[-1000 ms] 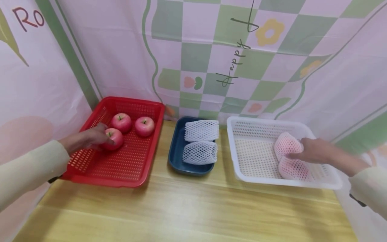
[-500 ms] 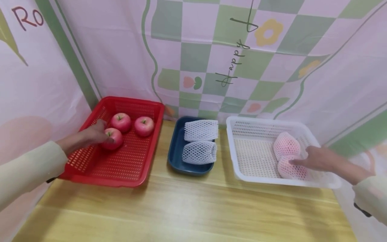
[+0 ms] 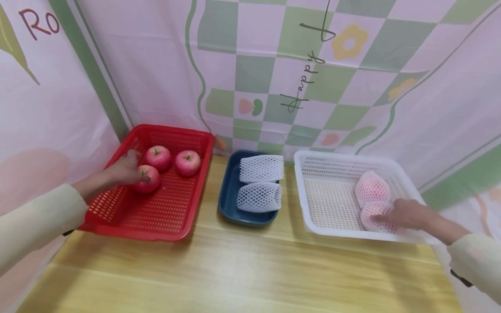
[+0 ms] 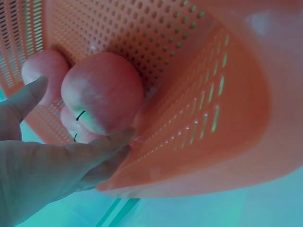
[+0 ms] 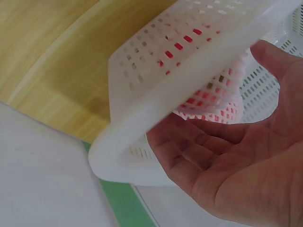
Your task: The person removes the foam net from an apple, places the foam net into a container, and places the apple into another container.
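Inside the red basket, my left hand reaches over the nearest of three red apples. In the left wrist view its thumb and straight fingers lie spread around the near apple, fingertips right at its lower side. At the white basket, my right hand is over the nearer of two fruits in foam nets. The right wrist view shows the thumb well apart from loosely bent fingers, with the netted fruit between, partly hidden by the basket wall.
A dark blue tray stands between the baskets, holding two white foam net sleeves. The other netted fruit touches the nearer one. A wooden table carries everything, with a patterned cloth hanging behind.
My right hand drew back from the farther netted fruit toward the basket's right rim, then came over the nearer one. My left hand has barely moved beside the near apple.
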Motion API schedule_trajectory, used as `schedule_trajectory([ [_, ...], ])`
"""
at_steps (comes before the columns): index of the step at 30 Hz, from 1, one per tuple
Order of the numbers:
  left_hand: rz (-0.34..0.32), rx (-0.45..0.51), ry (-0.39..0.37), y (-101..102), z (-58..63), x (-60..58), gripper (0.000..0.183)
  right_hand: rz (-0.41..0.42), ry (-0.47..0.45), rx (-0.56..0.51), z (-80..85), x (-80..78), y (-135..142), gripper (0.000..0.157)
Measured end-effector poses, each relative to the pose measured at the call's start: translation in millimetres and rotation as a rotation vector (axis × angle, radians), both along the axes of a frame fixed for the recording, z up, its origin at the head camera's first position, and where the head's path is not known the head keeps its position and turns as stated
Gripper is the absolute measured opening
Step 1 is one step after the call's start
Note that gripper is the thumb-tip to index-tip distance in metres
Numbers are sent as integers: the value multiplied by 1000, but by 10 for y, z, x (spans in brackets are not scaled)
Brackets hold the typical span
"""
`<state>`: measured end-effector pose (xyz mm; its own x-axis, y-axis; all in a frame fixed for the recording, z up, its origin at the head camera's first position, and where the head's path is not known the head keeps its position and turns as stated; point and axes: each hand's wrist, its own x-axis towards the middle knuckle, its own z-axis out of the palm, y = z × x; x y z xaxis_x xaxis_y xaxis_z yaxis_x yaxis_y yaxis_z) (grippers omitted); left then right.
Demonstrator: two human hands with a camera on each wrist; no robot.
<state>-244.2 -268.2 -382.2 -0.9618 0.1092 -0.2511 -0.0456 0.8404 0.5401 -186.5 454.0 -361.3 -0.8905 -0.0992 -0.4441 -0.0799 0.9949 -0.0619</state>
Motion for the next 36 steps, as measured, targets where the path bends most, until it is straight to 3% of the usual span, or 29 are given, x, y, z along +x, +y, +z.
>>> schedule_trajectory([
  [4, -4, 15, 16, -9, 14, -3, 81, 20, 1, -7, -101, 1, 34, 63],
  [9, 0, 10, 40, 9, 61, 1, 84, -28, -7, -39, -214, 12, 66, 55],
  [13, 15, 7, 41, 46, 99, 8, 87, -20, 9, -46, -262, 6, 87, 55],
  [25, -25, -36, 109, 167, 116, 40, 91, -26, 56, -57, -352, 15, 31, 63],
  [36, -76, -26, 125, 347, 169, 163, 91, -70, 135, -97, -430, 15, 6, 56],
])
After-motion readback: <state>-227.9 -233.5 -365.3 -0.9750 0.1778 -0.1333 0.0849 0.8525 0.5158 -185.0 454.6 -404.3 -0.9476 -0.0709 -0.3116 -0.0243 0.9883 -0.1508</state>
